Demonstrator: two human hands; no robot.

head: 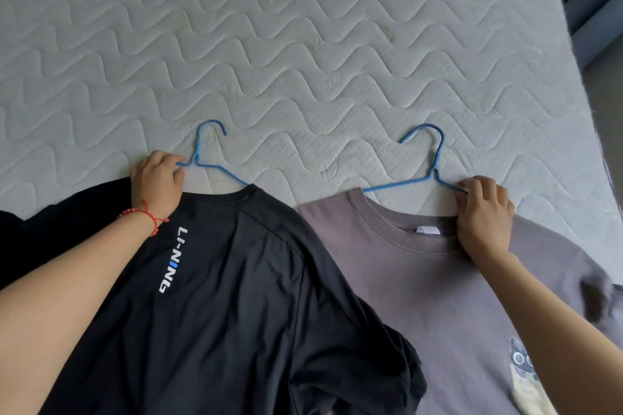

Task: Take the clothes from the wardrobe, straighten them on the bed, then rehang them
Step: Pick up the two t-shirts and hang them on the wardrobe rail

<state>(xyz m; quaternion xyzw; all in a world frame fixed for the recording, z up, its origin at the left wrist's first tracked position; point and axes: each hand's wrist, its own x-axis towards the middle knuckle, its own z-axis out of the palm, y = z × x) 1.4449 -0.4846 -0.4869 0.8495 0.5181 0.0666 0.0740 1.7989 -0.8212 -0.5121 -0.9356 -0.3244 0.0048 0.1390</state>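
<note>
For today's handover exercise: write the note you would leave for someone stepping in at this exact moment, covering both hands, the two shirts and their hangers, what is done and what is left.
Left hand: grips the left blue hanger at its arm.
Right hand: grips the right blue hanger at its arm, over the grey shirt's collar.
Black shirt and grey shirt lie side by side on the mattress, each with one hanger arm inside the neck and the other arm out.
Done: shirts are out and on the bed.
Left: smooth the creases, seat the hangers, rehang both.
</note>
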